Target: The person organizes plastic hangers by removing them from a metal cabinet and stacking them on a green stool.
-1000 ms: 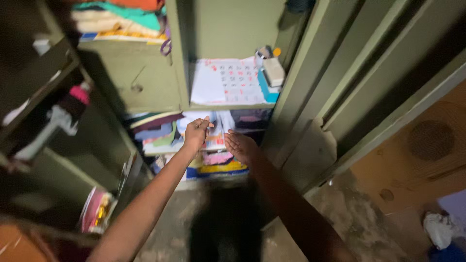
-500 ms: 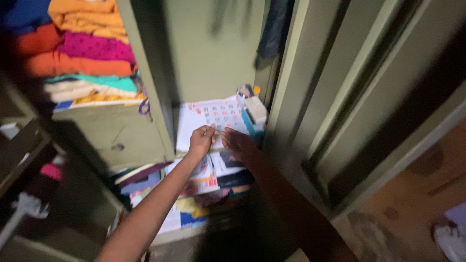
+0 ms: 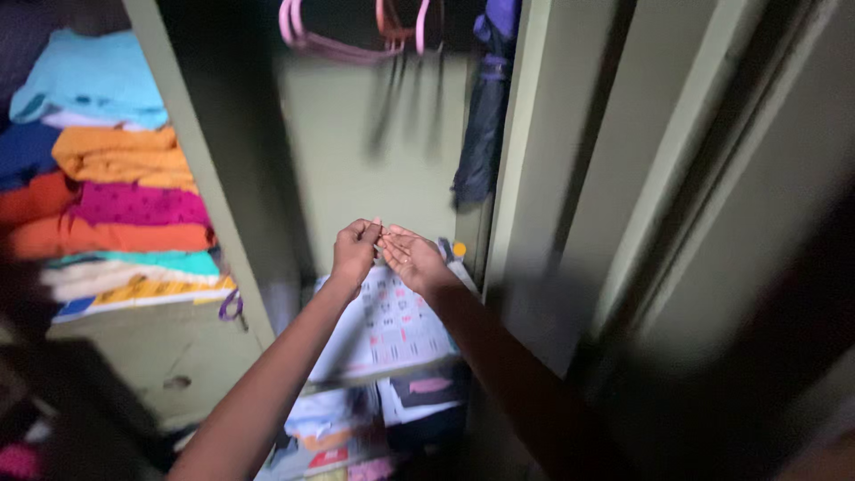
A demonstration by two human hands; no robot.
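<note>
The green metal wardrobe (image 3: 392, 160) fills the view, its door (image 3: 677, 196) swung out on the right and a narrow upright post (image 3: 191, 178) dividing 2 bays. The left bay carries a stack of folded clothes (image 3: 116, 196), soft and likely to slump if pulled from the middle, so best lifted from under a whole fold. The right bay is taller and mostly bare at hand height, so it offers the most open room. Pink hangers (image 3: 356, 31) swing from above and a folded dark umbrella (image 3: 485, 116) hangs against the right edge. Both would snag anything raised high.

Below the hands a printed calendar sheet (image 3: 392, 325) lies on the shelf. It looks thin, light and floppy, easy to crease, and safest taken by 2 corners. More papers (image 3: 356, 428) crowd the shelf beneath.

The left hand (image 3: 354, 249) is curled, fingertips pinched together. The right hand (image 3: 411, 256) is cupped palm up, touching it. Something tiny may sit between them, just above the calendar, but blur hides it, and I cannot tell whether either grips anything.
</note>
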